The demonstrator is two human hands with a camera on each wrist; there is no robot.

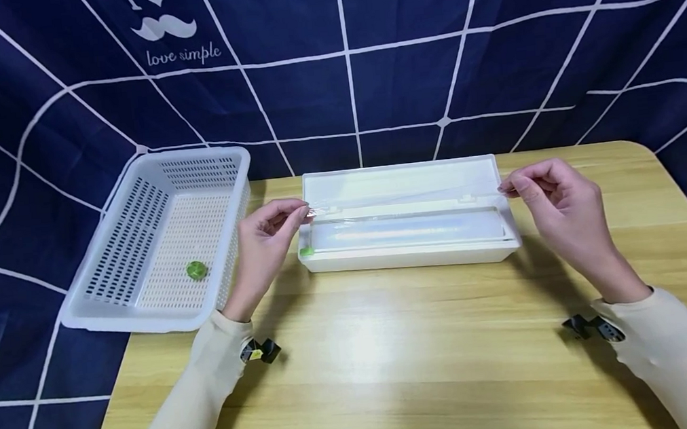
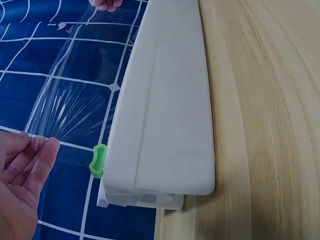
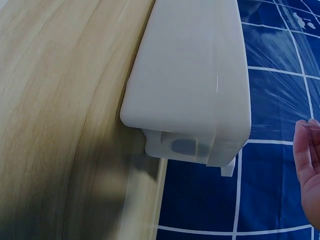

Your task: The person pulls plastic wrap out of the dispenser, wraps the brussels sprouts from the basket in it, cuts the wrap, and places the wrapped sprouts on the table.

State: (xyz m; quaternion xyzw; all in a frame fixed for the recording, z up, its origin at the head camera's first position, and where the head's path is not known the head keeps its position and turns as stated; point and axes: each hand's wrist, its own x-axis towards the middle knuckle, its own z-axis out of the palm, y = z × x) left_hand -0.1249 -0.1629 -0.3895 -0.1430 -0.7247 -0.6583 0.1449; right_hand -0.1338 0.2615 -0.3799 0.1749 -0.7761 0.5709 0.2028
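Plastic film (image 2: 65, 112), clear and thin, drawn taut between both hands, crossing in front of the raised lid (image 1: 402, 181) of a long white box (image 1: 408, 258) in the head view. Pinched at one end by thumb and fingers of the left hand (image 1: 268, 231), just beside the box's left end; pinched at the other by the right hand (image 1: 563, 205), just beside the right end. Creases fanning out from the fingertips in both wrist views. Green piece (image 1: 306, 252) at the box's near left corner.

Farther left, beyond the left hand, a pale basket (image 1: 144, 320) with slotted walls; on its floor, toward the near right, one small green ball (image 1: 197, 270). Beneath box and basket, a wooden table (image 1: 392, 346); behind, navy cloth (image 1: 303, 102) with white lines and "love simple" lettering. Cream sleeves (image 1: 210, 369) on both arms, with a small black device (image 1: 269, 350) at each wrist.
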